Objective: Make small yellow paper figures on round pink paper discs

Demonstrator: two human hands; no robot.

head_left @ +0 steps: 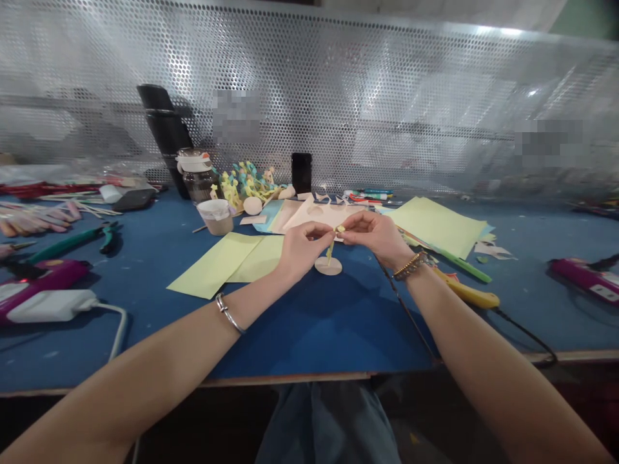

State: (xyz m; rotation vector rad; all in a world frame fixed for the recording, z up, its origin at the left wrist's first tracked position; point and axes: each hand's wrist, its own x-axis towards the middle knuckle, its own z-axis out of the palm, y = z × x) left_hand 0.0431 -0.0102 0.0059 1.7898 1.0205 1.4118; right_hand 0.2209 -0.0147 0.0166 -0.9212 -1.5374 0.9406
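Both hands meet over the middle of the blue table, around a small pale yellow piece (340,229). My left hand (308,245) pinches its left side, and my right hand (374,235) pinches it from the right. Beneath the fingers a thin yellow-green stem (329,251) stands on a round beige disc (328,266). Yellow-green paper sheets (217,261) lie left of the disc. Behind the hands are beige and pink paper pieces (294,212). The exact shape of the pinched piece is too small to tell.
A cup (216,216), a bottle (196,177) and small yellow and blue paper flowers (246,180) stand at the back left. A phone (301,172) leans upright behind. Right of my hands lie a yellow-handled tool (467,290) with a cable and a green cutter (467,265).
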